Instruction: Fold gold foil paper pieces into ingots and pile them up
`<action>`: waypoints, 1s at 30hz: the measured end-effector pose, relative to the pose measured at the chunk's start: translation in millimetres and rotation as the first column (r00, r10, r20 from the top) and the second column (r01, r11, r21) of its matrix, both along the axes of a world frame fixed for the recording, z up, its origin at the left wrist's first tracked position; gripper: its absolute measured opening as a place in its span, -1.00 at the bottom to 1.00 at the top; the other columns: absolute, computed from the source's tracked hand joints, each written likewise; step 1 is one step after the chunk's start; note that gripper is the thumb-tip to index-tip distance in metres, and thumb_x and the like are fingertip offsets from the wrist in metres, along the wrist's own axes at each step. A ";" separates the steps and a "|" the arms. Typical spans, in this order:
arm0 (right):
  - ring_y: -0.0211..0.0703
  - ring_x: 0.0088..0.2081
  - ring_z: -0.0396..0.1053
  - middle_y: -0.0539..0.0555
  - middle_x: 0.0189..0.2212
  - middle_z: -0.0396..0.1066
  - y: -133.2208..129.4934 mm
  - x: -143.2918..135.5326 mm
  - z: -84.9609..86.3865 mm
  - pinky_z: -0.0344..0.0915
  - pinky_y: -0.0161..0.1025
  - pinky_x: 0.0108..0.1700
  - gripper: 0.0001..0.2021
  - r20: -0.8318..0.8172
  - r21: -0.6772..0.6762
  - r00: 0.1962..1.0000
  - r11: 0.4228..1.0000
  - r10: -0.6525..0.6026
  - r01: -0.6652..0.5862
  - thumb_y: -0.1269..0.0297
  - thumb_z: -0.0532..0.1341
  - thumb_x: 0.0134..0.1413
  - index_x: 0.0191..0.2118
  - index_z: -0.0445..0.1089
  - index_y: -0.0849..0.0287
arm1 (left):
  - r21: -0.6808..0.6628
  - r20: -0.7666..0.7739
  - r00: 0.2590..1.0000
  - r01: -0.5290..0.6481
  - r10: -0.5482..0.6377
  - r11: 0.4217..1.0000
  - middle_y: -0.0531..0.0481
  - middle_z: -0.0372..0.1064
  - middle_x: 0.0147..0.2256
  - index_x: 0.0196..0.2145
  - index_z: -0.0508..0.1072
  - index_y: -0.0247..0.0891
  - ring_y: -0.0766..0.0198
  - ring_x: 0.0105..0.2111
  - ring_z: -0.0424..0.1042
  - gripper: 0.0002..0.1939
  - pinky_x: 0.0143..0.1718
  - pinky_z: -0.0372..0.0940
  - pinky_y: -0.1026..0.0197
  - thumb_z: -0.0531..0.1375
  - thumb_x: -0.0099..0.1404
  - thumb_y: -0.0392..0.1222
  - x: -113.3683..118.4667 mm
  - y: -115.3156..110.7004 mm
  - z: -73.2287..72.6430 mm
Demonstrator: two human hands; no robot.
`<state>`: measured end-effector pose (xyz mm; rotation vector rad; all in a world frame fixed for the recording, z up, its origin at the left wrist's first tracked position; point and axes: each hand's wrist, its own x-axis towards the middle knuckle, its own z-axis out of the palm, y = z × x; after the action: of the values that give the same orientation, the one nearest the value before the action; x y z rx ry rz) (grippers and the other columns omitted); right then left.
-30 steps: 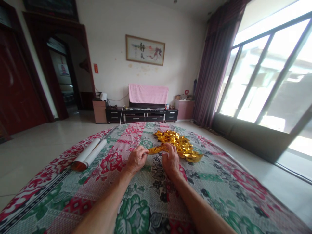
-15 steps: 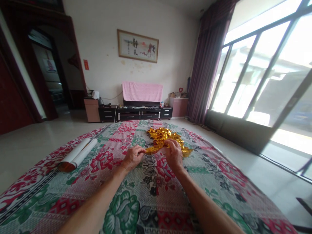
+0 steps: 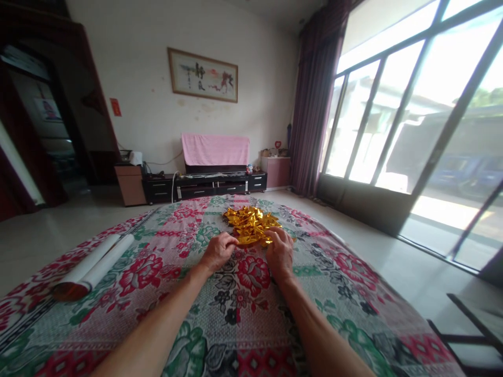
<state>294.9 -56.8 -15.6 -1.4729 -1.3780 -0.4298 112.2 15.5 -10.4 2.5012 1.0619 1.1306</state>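
A crumpled heap of shiny gold foil lies toward the far side of the round table, on a flowered cloth. My left hand pinches the left end of a gold strip at the heap's near edge. At the strip's right part, my right hand has its fingers closed on the foil, knuckles up. The strip spans the gap between both hands. The fingertips of my right hand are partly hidden by the hand itself.
Two white rolls rest side by side on the cloth at the left. Beyond the table are a low black cabinet and a pink cloth. Dark chair-like bars show at the lower right.
The view has turned to the right, so the room and the rolls appear farther left. My hands still hold the gold strip, which now lies closer against the heap.
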 end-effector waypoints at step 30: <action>0.02 0.18 -0.13 0.06 0.14 0.06 -1.1 -16.1 0.4 -0.26 0.05 0.13 -0.63 0.218 -0.334 0.975 0.935 -0.045 0.117 0.43 0.05 -0.02 -0.08 0.35 -0.01 | -0.063 0.041 0.998 -0.042 0.045 0.997 0.01 0.43 -0.41 -0.40 0.50 -0.25 0.34 -0.37 0.39 -0.80 -0.29 0.24 0.33 0.10 0.07 -0.38 7.7 13.6 -6.3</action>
<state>278.8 -57.9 -15.1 -1.8181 -1.6232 -0.4173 120.0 29.1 -16.7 2.4067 1.1270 1.1395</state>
